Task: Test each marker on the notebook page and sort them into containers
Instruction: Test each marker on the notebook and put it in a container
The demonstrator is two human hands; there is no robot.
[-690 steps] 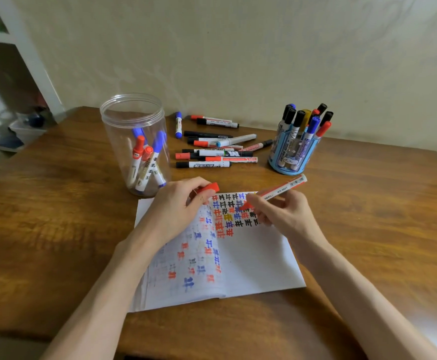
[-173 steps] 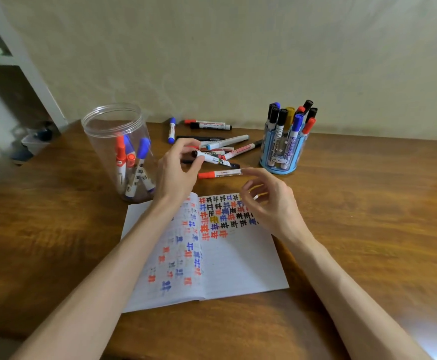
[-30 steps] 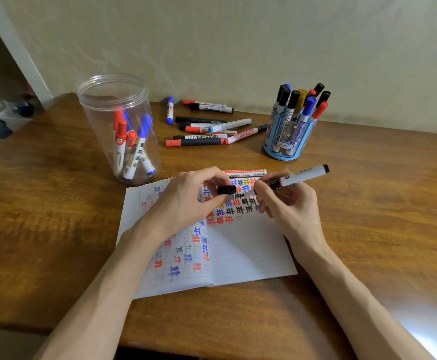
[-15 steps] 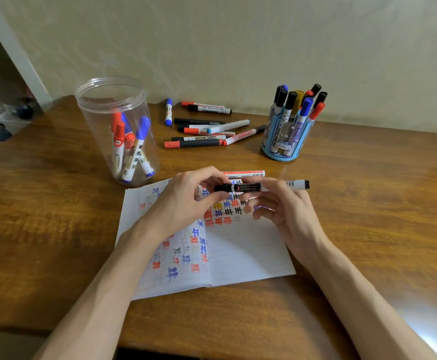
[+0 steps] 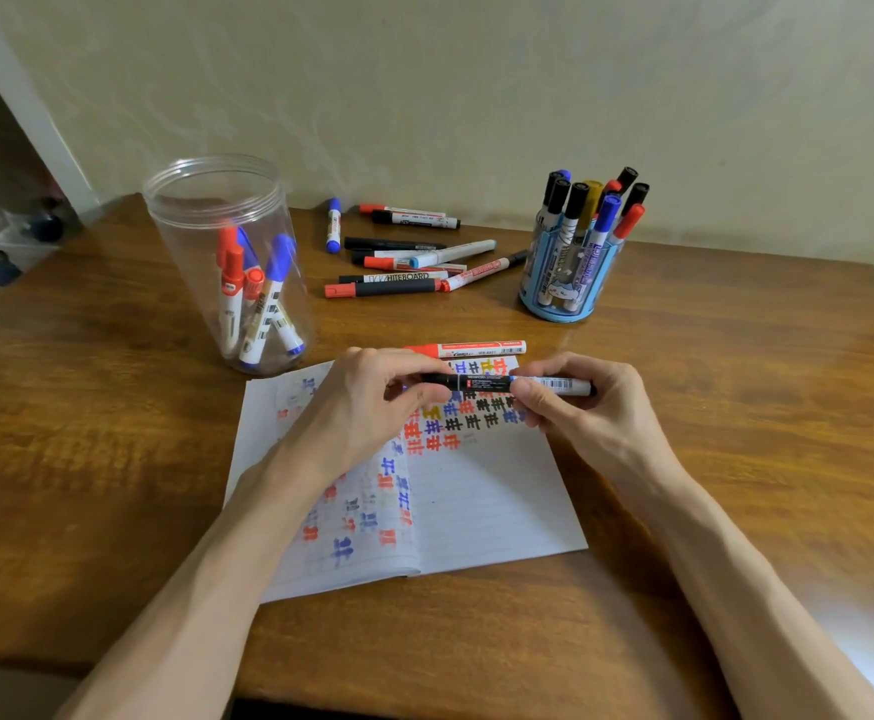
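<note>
A black marker lies level above the open notebook, held at both ends. My left hand pinches its black cap end, and my right hand grips its white barrel. The cap sits on the marker. The page under it carries rows of red, blue, black and yellow test marks. A red marker lies on the table at the notebook's top edge. A clear plastic jar at the left holds several red and blue markers. A blue pen holder at the right holds several markers upright.
Several loose markers lie in a heap on the wooden table behind the notebook, between the jar and the holder. A pale wall closes the far side. The table's front edge runs just below my forearms.
One second ago the cap was off in my left hand and the marker tilted in my right. Both came together, and the cap now sits on the marker, held level.
</note>
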